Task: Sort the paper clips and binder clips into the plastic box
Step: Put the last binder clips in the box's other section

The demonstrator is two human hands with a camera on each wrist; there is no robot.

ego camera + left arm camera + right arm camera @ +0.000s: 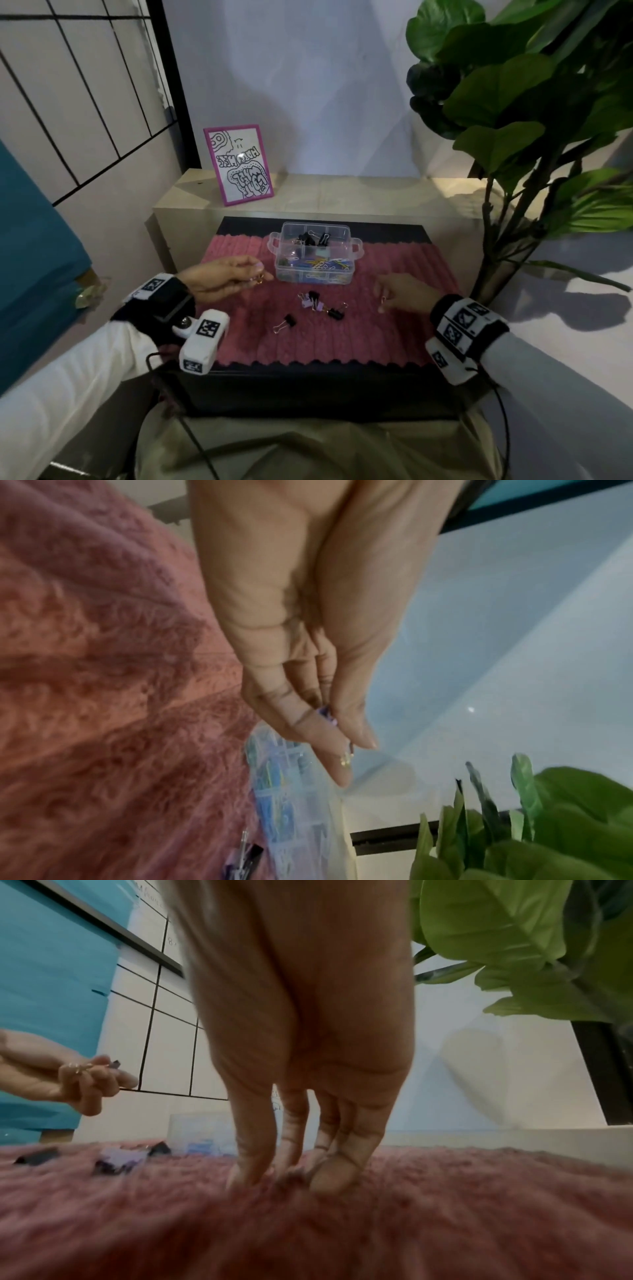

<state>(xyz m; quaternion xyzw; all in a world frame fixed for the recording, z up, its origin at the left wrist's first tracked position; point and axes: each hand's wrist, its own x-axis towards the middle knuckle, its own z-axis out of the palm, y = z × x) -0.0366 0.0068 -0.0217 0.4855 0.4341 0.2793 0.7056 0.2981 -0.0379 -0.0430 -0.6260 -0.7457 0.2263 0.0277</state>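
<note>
1. Left hand [219, 279], raised just left of the clear compartmented plastic box [313, 253], fingers [337, 761] pinched together on a small purple binder clip with gold wire handles [259, 279].
2. Right hand [407, 296] is low over the fuzzy pink ribbed mat [376, 329] at its right side; its fingers [329, 1175] press together into the pile around a small gold paper clip [383, 299]. The wrist view is too blurred to confirm a firm hold.
3. Box sits at the back centre of the mat on the black table [308, 387]; coloured paper clips [329, 267] fill the near compartment, black binder clips [313, 238] the far one.
4. Loose binder clips, black and purple [317, 305], lie on the mat mid-front, between the hands.
5. Handling judgement: all are light, stiff metal. Binder clips: take by the body or folded wire handles, since the handles swing. Paper clips are thin, slick and sink into the pile, so pinch by the edges with the fingertips.
</note>
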